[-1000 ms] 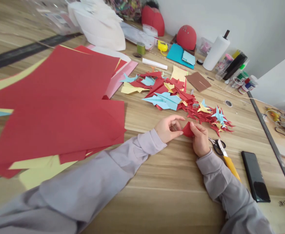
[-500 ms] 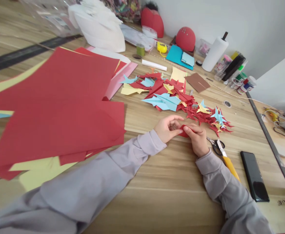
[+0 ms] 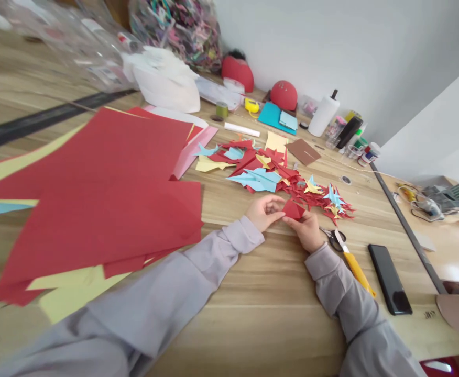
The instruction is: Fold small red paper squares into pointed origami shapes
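Observation:
A small piece of folded red paper (image 3: 293, 209) is held between my two hands above the wooden table. My left hand (image 3: 264, 212) pinches its left edge between thumb and fingers. On the other side, my right hand (image 3: 306, 229) grips the lower right part, thumb in front and the other fingers mostly hidden behind the paper. Just beyond the hands lies a heap of folded paper pieces (image 3: 253, 179) in red, light blue and yellow, some shaped like planes and stars.
Large red paper sheets (image 3: 107, 209) cover the table's left side. Right of my hands lie scissors (image 3: 337, 241), a yellow-handled cutter (image 3: 357, 269) and a black phone (image 3: 390, 280). A yellow tape measure (image 3: 252, 107), a white bottle (image 3: 324, 116) and a brown paper square (image 3: 303, 152) sit farther back.
The red paper has opened out and more of its face shows between my fingers. The camera view has shifted, so the table's things appear lower and those on the right farther left.

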A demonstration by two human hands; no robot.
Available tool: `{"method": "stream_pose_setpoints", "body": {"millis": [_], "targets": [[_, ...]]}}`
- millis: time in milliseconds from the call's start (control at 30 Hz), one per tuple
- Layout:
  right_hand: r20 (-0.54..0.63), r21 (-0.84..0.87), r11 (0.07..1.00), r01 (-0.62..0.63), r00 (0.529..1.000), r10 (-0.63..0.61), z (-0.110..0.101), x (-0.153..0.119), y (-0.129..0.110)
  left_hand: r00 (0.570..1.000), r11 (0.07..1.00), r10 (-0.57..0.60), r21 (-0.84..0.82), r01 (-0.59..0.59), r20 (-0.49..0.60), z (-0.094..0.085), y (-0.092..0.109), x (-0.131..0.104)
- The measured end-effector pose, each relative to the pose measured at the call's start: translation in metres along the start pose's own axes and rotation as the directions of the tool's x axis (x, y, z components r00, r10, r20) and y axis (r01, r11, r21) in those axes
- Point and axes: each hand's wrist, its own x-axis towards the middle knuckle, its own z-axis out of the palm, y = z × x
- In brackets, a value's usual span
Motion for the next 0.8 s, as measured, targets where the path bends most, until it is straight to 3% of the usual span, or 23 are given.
{"method": "stream_pose_setpoints", "body": {"millis": [167, 367, 633, 800], "targets": [[0.013, -0.042, 0.999, 0.011, 1.000, -0.011, 0.0002, -0.0003, -0.0011, 1.000, 0.999, -0.018, -0.041, 0.018, -0.010, 0.0003, -0.0008, 0.0048], [-0.102, -0.007, 1.000, -0.020, 0.995, 0.019, -0.0023, 0.0013, 0.0012, 1.000, 0.999, -0.022, -0.028, 0.023, 0.005, 0.0013, -0.0037, 0.0037], [-0.077, 0.063, 0.996, -0.055, 0.995, 0.060, -0.0016, 0.0012, 0.0054, 0.999, 0.999, -0.047, -0.006, 0.047, -0.007, -0.0036, -0.0003, 0.0042], [-0.022, -0.014, 0.997, -0.075, 0.997, 0.074, -0.0009, -0.0029, -0.0011, 0.998, 0.997, -0.065, -0.034, 0.064, -0.008, -0.0024, 0.0036, 0.0011]]}}
